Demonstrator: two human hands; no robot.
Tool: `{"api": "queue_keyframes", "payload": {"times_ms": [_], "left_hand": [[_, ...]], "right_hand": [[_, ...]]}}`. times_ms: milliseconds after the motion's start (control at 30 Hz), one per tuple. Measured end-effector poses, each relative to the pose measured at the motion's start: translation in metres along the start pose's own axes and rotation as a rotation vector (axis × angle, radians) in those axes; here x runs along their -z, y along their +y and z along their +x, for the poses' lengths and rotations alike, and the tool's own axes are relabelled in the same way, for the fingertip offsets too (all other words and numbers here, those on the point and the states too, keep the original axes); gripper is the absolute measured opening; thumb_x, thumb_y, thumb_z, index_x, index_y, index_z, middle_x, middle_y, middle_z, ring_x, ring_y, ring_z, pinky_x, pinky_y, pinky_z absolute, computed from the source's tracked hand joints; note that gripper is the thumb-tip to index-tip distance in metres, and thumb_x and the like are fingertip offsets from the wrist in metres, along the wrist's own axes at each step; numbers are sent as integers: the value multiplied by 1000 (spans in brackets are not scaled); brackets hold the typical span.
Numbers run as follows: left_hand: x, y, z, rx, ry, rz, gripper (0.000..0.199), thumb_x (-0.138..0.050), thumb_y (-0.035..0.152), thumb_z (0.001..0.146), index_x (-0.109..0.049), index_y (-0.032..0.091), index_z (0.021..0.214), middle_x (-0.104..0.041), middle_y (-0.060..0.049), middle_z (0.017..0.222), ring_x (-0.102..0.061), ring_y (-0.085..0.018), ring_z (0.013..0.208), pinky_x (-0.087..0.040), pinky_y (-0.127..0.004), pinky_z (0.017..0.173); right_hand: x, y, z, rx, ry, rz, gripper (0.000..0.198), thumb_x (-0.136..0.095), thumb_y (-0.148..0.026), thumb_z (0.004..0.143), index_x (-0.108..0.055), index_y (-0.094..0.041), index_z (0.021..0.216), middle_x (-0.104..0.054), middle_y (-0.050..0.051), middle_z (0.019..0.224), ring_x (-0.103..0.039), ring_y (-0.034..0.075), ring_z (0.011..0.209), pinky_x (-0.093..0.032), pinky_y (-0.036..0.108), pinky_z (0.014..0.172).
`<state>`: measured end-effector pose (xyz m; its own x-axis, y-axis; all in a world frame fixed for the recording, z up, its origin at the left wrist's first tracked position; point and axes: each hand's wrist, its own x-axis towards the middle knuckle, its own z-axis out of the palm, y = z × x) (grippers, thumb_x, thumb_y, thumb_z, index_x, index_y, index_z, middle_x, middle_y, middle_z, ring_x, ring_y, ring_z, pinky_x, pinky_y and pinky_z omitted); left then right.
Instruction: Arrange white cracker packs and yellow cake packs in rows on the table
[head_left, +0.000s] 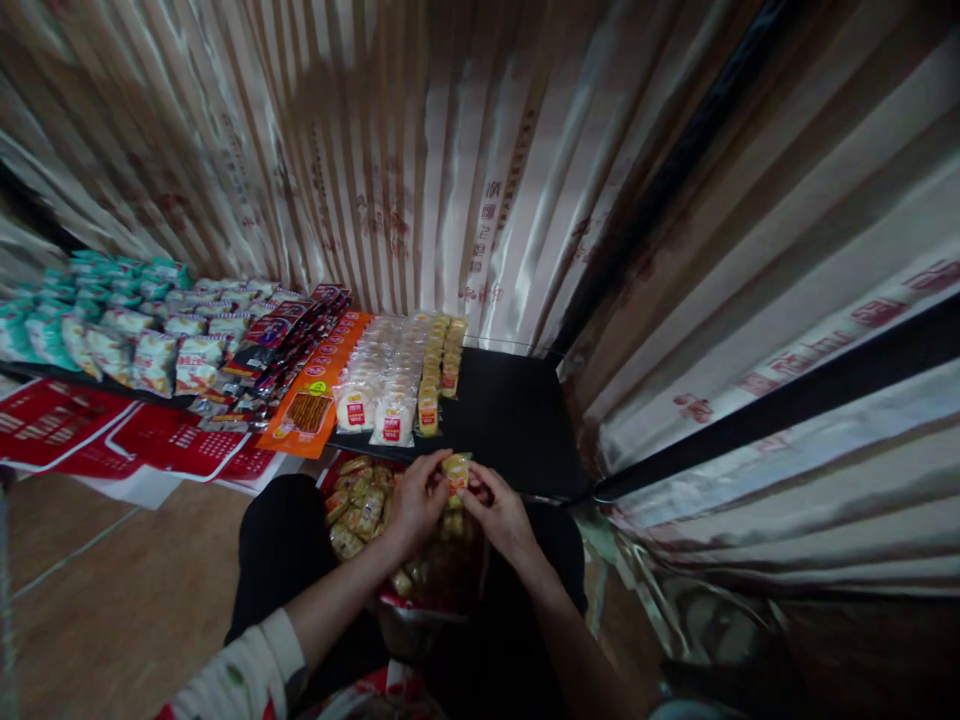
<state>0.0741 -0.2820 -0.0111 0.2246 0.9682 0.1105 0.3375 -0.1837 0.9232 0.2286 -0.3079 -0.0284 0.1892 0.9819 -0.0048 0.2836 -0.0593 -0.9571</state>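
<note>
Between my two hands is a small yellow snack packet [455, 470], held at its sides just above a red-edged container [427, 606]. My left hand [417, 500] pinches its left side, and my right hand [501, 508] grips the right side with thumb and fingers. Under my hands the container is full of wrapped yellow and brown snacks [364, 510]. Beyond them, rows of yellow packets [441, 370] stand on a black table [517, 425], beside rows of white packets [382, 385].
Left along the table lie an orange snack bag [306, 408], dark red packets [274, 345], white pouches [196, 360] and teal pouches [49, 335]. Red printed sheets [180, 438] hang at the table's front left. Striped curtains [480, 160] enclose the back and right, with a dark pole [660, 180].
</note>
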Motion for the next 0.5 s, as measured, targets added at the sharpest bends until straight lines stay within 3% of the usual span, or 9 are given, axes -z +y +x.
{"api": "queue_keyframes", "payload": {"times_ms": [133, 300, 400, 500], "left_hand": [[-4, 8, 18, -49, -28, 27, 42, -48, 19, 77, -54, 23, 119, -60, -3, 90, -56, -14, 77, -48, -28, 75], [-21, 14, 28, -26, 105, -18, 49, -44, 22, 81, -41, 16, 129, -52, -13, 119, -57, -18, 92, -51, -29, 73], [-32, 12, 32, -56, 145, -2, 48, -43, 19, 80, -42, 12, 128, -48, -16, 128, -52, -22, 110, -47, -37, 90], [-41, 6, 40, -52, 134, 22, 43, -44, 19, 80, -50, 13, 122, -46, -14, 133, -41, -24, 125, -32, -42, 107]], "right_hand": [[8, -9, 18, -12, -15, -18, 32, -68, -31, 62, -67, -25, 94, -63, 1, 82, -57, 18, 73, -45, 27, 60], [5, -15, 44, -53, 12, 168, 29, -69, -34, 60, -64, -23, 86, -66, 2, 81, -58, 18, 76, -46, 28, 65], [2, -11, 65, -37, 75, 206, 30, -69, -35, 60, -63, -22, 87, -65, 2, 80, -59, 18, 75, -47, 30, 70], [-4, -6, 88, -21, 119, 209, 29, -68, -35, 61, -61, -22, 86, -65, 1, 80, -60, 17, 74, -47, 31, 73]]}}
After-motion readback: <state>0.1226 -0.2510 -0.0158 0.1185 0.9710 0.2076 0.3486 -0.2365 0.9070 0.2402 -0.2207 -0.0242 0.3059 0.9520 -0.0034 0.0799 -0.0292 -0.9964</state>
